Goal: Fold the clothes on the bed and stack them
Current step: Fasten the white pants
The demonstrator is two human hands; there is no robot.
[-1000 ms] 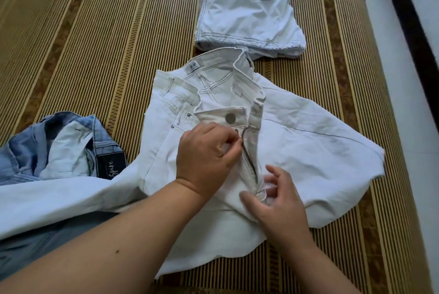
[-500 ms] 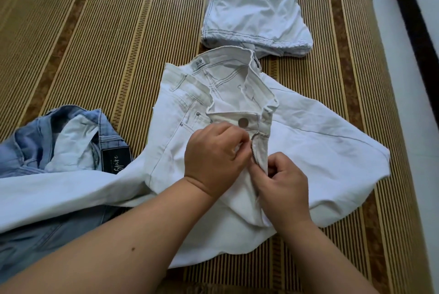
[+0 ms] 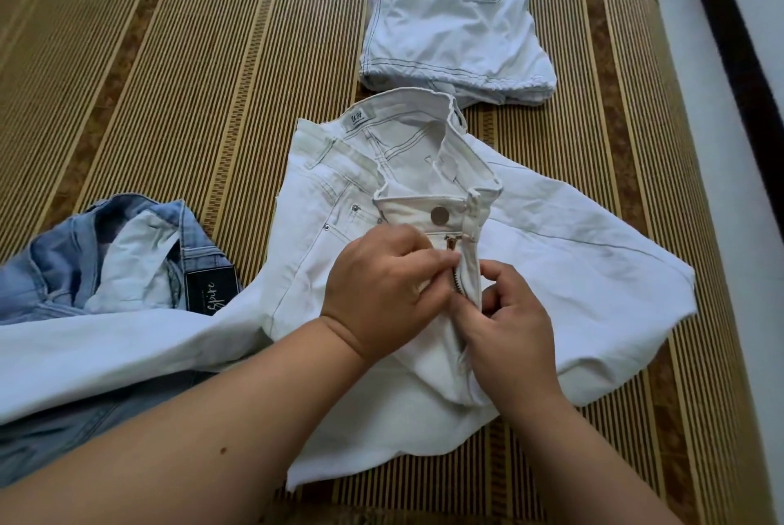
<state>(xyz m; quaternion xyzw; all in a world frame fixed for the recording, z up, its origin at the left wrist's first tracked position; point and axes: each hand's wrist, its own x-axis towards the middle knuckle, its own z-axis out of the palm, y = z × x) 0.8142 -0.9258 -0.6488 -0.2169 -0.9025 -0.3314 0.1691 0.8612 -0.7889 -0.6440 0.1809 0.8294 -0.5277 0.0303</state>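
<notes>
White jeans (image 3: 572, 270) lie spread in the middle of the bamboo mat, waistband away from me, fly partly open below a metal button (image 3: 439, 215). My left hand (image 3: 382, 291) pinches the fly's left flap beside the brass zipper. My right hand (image 3: 513, 329) pinches the right flap, fingers curled at the zipper's lower part. A folded white garment (image 3: 454, 28) with a back pocket showing lies just beyond the waistband. Crumpled blue jeans (image 3: 85, 257) with a black label lie at the left, partly under a white trouser leg.
The striped bamboo mat (image 3: 191, 79) covers the bed; its left and far parts are bare. The mat's right edge (image 3: 679, 142) runs along a pale floor strip and a dark border at the far right.
My right hand moved up from the base of the fly and closed on its right flap. The two flaps came together and the zipper gap narrowed.
</notes>
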